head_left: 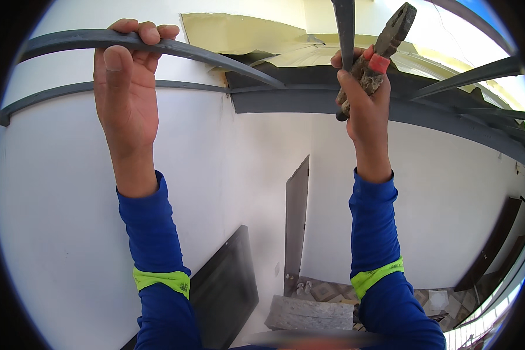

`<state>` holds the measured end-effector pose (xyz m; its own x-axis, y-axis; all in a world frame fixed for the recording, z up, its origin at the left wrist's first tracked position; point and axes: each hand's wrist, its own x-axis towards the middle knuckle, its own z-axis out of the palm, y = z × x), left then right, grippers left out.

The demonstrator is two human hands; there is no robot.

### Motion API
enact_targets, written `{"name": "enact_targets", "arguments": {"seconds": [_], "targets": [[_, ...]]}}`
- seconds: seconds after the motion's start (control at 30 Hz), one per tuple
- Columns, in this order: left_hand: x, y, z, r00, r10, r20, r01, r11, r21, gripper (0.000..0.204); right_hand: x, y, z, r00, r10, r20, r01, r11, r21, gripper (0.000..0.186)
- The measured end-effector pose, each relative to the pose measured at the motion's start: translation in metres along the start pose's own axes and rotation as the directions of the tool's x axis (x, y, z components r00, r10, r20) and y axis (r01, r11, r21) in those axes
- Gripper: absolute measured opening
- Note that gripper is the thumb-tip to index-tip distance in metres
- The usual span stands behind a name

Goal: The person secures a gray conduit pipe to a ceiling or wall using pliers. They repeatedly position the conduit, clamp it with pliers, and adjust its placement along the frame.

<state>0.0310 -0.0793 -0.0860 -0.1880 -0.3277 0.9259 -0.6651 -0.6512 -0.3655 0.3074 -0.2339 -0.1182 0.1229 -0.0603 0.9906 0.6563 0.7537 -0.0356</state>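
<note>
My left hand (127,102) is raised at the upper left, its fingers curled over a dark grey metal bar (227,62) and its thumb pointing up in front of it. My right hand (364,102), upper right of centre, grips worn pliers (394,32) with red on the handle, jaws upward. An upright grey bar (344,26) reaches down to the fingers of that hand; whether they also grip it is unclear. Behind both hands runs a wide dark grey beam (286,102), with pale yellow sheeting (239,29) above it.
More grey bars (466,79) cross at the upper right. Below are white walls (58,192), a grey door (296,227), a dark panel (221,286) leaning at lower left, a greyish board (309,312), a tiled floor (326,291) and a dark brown plank (493,245) at right.
</note>
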Motion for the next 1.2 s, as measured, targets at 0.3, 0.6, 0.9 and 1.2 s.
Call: {"name": "enact_targets", "arguments": {"seconds": [0.3,0.6,0.9,1.2], "targets": [[0.007,0.022,0.027,0.951,-0.207,-0.232,0.180,0.975,-0.132,0.030,0.017,-0.003,-0.026,0.973,0.067,0.222,-0.106,0.980,0.168,0.030],[0.010,0.024,0.026,0.920,-0.270,-0.282,0.220,0.955,-0.199,0.025,0.036,0.017,-0.046,0.913,0.116,0.392,-0.227,0.941,0.251,0.039],[0.011,0.024,0.018,0.930,-0.264,-0.257,0.240,0.963,-0.122,0.024,0.025,0.025,-0.033,0.954,0.115,0.277,-0.202,0.929,0.311,0.044],[0.007,0.025,0.037,0.949,-0.187,-0.255,0.177,0.982,-0.063,0.022,0.020,0.020,-0.026,0.972,0.097,0.212,-0.161,0.939,0.305,0.045]]}}
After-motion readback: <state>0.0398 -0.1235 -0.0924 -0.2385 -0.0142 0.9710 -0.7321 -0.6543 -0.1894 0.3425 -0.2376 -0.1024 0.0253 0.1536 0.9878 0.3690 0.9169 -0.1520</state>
